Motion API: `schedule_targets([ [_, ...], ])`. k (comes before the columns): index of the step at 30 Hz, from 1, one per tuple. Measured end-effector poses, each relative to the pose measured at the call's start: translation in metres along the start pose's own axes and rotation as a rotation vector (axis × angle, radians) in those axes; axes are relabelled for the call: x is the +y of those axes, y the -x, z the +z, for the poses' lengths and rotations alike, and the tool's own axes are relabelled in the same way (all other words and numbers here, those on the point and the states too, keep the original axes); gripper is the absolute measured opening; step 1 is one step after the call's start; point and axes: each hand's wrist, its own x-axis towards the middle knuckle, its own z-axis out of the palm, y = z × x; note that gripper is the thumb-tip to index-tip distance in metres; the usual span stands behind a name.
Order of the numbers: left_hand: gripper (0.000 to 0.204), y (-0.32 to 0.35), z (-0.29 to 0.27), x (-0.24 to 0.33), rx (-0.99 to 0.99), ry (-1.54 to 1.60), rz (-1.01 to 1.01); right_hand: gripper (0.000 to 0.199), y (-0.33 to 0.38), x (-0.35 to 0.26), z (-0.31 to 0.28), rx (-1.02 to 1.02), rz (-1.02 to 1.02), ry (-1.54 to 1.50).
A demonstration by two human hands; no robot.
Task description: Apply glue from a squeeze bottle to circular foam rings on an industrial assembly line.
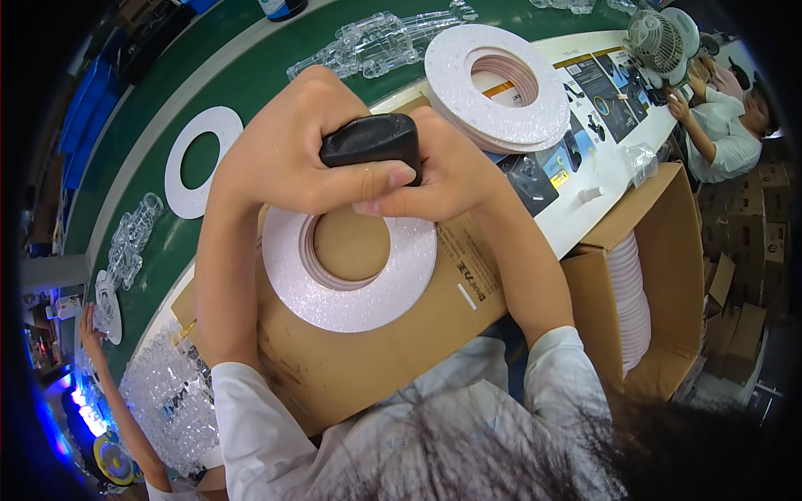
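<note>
My left hand point(284, 154) and my right hand point(451, 163) are both closed around a black, rounded, block-like thing point(368, 140), thumbs toward me. Its lower part is hidden by my fingers, so its kind is unclear. Under my hands lies a stack of flat white rings point(351, 311) with pinkish inner edges, the far side covered by my hands. Whether the black thing touches the rings cannot be seen. The stack rests on a brown cardboard sheet point(359, 363). Beyond my right hand is a second stack of white rings point(451, 71).
A green conveyor belt point(251, 83) carries a white ring point(174, 171) and clear plastic packages point(368, 46). At right stands an open carton point(677, 309) holding a row of rings point(631, 292). A fan point(656, 42) and a co-worker point(723, 159) are far right; another person's arm point(125, 409) reaches in left.
</note>
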Motion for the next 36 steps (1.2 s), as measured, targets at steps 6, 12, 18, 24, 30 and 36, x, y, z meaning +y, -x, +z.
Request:
schedule_targets([
  [6, 0.028, -0.004, 0.003, 0.012, 0.061, -0.051, -0.003, 0.029, 0.001, -0.008, -0.004, 0.023, -0.009, 0.061],
  [12, 0.024, -0.009, 0.012, 0.020, 0.078, -0.096, -0.001, 0.026, 0.006, -0.015, -0.016, -0.036, 0.019, -0.004],
  [18, 0.026, -0.008, 0.014, 0.017, 0.091, -0.032, -0.068, 0.036, 0.008, -0.014, -0.022, -0.096, 0.109, -0.026],
  [24, 0.027, -0.009, 0.016, 0.015, 0.081, 0.012, -0.147, 0.035, 0.009, -0.015, -0.025, -0.095, 0.187, -0.099],
  [30, 0.030, -0.010, 0.019, 0.013, 0.087, 0.036, -0.169, 0.036, 0.010, -0.012, -0.027, -0.122, 0.243, -0.079],
  [36, 0.033, -0.010, 0.019, 0.012, 0.095, 0.057, -0.166, 0.037, 0.010, -0.011, -0.026, -0.122, 0.253, -0.119],
])
